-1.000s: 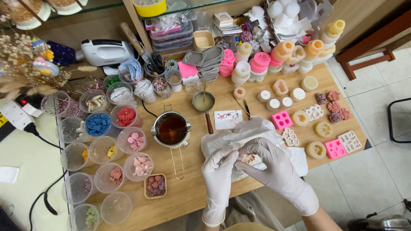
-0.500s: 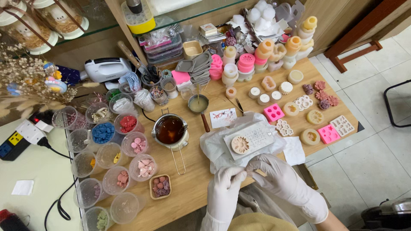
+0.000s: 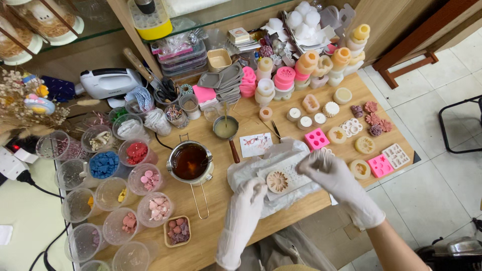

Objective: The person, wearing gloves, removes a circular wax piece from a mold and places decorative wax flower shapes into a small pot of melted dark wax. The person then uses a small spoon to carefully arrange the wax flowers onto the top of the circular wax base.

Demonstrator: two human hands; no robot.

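Here the gloved right hand [image 3: 329, 173] rests its curled fingers on the far edge of a white mould [image 3: 286, 175], hiding what they pinch; the left hand [image 3: 250, 194], loosely closed, touches its near side. The table edge [image 3: 321, 200] lies just below, and a dark pot [image 3: 190, 161] stands left.

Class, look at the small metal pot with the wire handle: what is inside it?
The metal pot holds a dark brown liquid that fills most of it. The liquid hides the bottom, so anything lying beneath the surface cannot be seen.
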